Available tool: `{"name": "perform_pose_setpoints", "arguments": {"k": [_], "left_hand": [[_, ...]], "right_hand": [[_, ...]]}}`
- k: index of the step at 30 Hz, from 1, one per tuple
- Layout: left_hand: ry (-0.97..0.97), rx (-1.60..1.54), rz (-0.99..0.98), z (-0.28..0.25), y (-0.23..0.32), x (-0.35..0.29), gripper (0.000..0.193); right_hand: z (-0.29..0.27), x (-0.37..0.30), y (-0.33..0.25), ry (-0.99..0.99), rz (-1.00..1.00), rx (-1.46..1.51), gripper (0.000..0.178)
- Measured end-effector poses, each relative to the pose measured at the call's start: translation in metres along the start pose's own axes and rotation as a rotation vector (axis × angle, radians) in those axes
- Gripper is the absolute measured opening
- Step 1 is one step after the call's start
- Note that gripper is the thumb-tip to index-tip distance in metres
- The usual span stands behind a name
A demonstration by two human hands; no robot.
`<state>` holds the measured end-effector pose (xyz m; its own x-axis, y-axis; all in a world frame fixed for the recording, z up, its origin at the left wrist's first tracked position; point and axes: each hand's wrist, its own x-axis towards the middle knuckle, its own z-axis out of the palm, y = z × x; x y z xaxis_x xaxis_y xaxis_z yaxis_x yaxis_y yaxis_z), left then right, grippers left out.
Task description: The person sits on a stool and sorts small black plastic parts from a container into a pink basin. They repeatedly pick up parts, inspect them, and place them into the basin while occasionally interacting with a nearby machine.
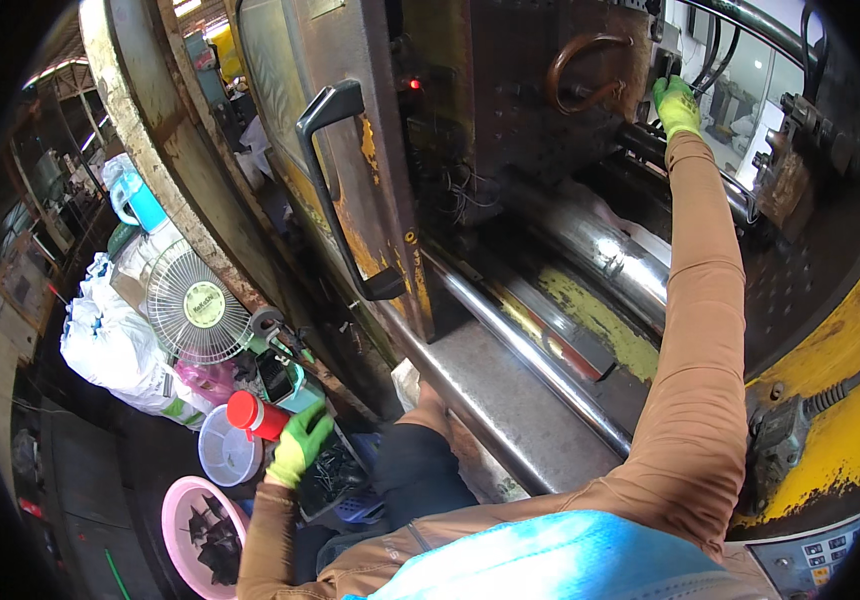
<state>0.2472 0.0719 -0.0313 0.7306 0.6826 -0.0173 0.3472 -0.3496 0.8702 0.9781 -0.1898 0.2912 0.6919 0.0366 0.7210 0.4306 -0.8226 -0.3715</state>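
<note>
Far into the machine reaches my right hand (678, 108) in a yellow-green glove, fingers bent at a small fitting beside the large metal plate (520, 120). What they grip is too small to make out. A curved brown hose (560, 75) loops just left of it. Low at my left side, my left hand (300, 447), gloved alike, has its fingers partly spread. It overlaps a red lidded cylindrical container (260, 416); whether they touch, I cannot tell. Polished steel bars (520, 340) run below my right arm.
A heavy door with a black handle (315, 150) stands left of the machine opening. A white fan (200, 300), white sacks (110, 335), a pale basin (230, 447) and a pink tub (178, 530) with dark pieces crowd the left. A control panel (815, 560) sits lower right.
</note>
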Motion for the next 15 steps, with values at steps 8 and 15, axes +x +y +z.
{"name": "perform_pose_setpoints", "arguments": {"k": [8,15], "left_hand": [[0.235,-0.056,0.562,-0.004,0.210,0.055,0.065],[0.162,-0.110,0.497,0.016,0.241,0.074,0.058]], "right_hand": [[-0.006,-0.015,-0.025,0.102,0.047,-0.117,0.031],[-0.016,-0.004,0.004,0.296,0.244,0.186,0.038]]}}
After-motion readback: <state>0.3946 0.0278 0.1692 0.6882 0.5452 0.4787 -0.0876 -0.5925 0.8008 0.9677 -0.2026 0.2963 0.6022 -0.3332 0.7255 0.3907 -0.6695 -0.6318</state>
